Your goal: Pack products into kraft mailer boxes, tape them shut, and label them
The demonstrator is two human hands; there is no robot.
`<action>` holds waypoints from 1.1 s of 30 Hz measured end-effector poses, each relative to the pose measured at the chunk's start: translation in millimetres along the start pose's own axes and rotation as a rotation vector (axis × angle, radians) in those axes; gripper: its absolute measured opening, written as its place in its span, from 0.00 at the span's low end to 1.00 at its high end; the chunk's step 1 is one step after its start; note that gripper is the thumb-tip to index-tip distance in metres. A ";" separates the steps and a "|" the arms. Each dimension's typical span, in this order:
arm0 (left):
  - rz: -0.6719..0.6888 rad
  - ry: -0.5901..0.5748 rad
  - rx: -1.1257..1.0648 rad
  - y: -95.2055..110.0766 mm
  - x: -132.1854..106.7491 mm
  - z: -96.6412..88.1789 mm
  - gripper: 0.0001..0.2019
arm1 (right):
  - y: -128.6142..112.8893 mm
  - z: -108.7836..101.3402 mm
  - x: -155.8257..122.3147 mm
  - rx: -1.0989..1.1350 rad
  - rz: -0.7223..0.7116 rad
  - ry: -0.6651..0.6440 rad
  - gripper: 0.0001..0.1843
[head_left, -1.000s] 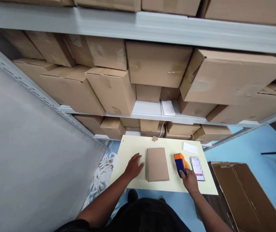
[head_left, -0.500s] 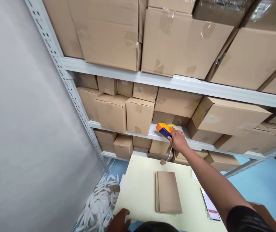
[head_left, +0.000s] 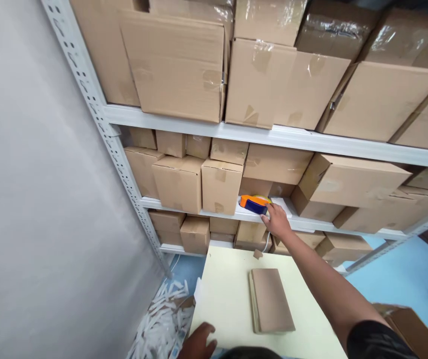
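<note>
My right hand reaches to the middle shelf, its fingers closed on the near end of an orange and blue tape dispenser. A yellowish roll shows behind the dispenser's body, partly covered by my fingers. The dispenser is at the shelf's front edge; whether it rests its full weight there, I cannot tell. My left hand is low at the table's near left corner, thumb and fingers apart with nothing in them. Between my arms, a flat brown cardboard piece, seemingly a folded box or small stack, lies on the pale yellow table.
White metal shelving full of cardboard boxes stands behind the table. White packing strips are heaped on the floor at left, beside a grey wall. An open carton is at lower right. A brown scrap lies at the table's far edge.
The tape dispenser has levelled out and sits a little lower against the shelf, my right hand still on it. The view has shifted slightly, and the phone on the table is now out of sight.
</note>
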State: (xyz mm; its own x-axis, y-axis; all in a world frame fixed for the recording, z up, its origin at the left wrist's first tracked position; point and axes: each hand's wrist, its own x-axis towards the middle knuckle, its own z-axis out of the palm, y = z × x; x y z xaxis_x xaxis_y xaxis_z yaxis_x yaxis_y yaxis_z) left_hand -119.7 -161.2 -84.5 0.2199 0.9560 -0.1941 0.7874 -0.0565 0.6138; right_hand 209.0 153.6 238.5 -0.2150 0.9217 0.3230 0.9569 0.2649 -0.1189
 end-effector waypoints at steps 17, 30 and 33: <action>0.212 -0.170 0.071 176.2 226.0 -50.7 0.26 | -4.4 166.8 -448.8 1.359 1.364 -0.488 0.25; -0.032 -0.211 -0.012 173.7 155.5 6.9 0.18 | 85.5 167.3 -359.1 1.226 1.332 -0.322 0.29; -0.101 -0.262 -0.120 173.3 136.4 10.4 0.18 | 115.2 167.0 -343.8 1.073 1.252 -0.415 0.34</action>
State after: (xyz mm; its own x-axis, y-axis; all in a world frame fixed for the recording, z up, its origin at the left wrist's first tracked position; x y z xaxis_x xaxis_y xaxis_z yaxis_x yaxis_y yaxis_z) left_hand 52.7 -43.6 -12.6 0.2976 0.8471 -0.4402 0.7426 0.0844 0.6644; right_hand 360.6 -85.4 -43.0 0.3137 0.6598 -0.6828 0.0523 -0.7301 -0.6814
